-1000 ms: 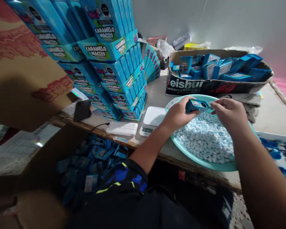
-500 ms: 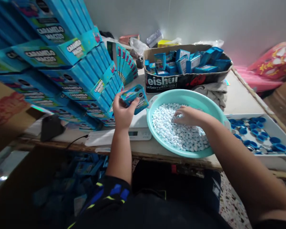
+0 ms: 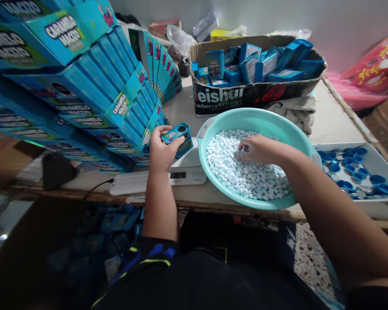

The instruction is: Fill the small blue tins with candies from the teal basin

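In my left hand [image 3: 164,148] is a small blue candy box [image 3: 181,137], gripped between thumb and fingers and tilted over the white kitchen scale [image 3: 189,175]. My right hand [image 3: 257,150] reaches into a turquoise basin [image 3: 245,115] of small white and pale-blue candies [image 3: 242,181]. Its fingers curl down with the tips among the candies; how many they pinch is hidden.
Stacked blue display boxes [image 3: 84,82] rise on the left. Behind the basin, a cardboard carton [image 3: 220,101] holds many blue boxes. A white tray [image 3: 358,200] of blue caps stands right, beside a grey cloth [image 3: 297,112]. A dark stand [image 3: 56,170] and cable are at the left edge.
My left hand has turned the candy box more upright and lowered it slightly. My right hand stays in the basin, fingers curled more. The view has shifted a little.
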Demonstrator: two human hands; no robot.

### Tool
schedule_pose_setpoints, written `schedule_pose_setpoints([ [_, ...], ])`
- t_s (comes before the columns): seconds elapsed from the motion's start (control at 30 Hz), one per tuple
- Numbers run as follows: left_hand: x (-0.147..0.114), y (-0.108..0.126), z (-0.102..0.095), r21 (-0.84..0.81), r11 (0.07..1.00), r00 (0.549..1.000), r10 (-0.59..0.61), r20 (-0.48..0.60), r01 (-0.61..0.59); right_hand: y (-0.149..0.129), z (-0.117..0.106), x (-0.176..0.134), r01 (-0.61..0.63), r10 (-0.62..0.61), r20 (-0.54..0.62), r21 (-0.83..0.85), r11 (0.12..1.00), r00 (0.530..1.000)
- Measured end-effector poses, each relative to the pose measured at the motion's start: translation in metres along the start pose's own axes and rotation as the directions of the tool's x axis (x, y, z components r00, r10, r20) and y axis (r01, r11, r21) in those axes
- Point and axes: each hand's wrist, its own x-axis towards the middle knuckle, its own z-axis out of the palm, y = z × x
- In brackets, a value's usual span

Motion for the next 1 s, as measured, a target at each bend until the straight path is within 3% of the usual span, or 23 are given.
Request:
schedule_pose_setpoints([
  [0.13,-0.0028,0.0072,-0.0019,-0.06,0.997,0.998,0.054,0.027,-0.052,0.0004,0.0027,0.0005,-0.049,0.047,0.032,0.071,0.996,0.998],
  [0.4,-0.002,0.0104,-0.0033,-0.031,0.975,0.967,0.213,-0.14,-0.219,-0.0032,0.002,-0.0016,-0.068,0.067,0.023,0.044,0.997,0.997],
  [0.63,-0.0021,0.0073,-0.0017,-0.094,0.977,0.967,0.17,-0.192,-0.191,-0.0053,0.0019,-0.0056,-0.078,0.076,0.025,0.081,0.994,0.997],
  [1.0,-0.005,0.0086,0.0061,0.01,0.972,0.94,0.231,-0.252,-0.236,-0.0062,-0.0013,-0.0057,-0.113,0.104,0.113,0.075,0.991,0.988],
])
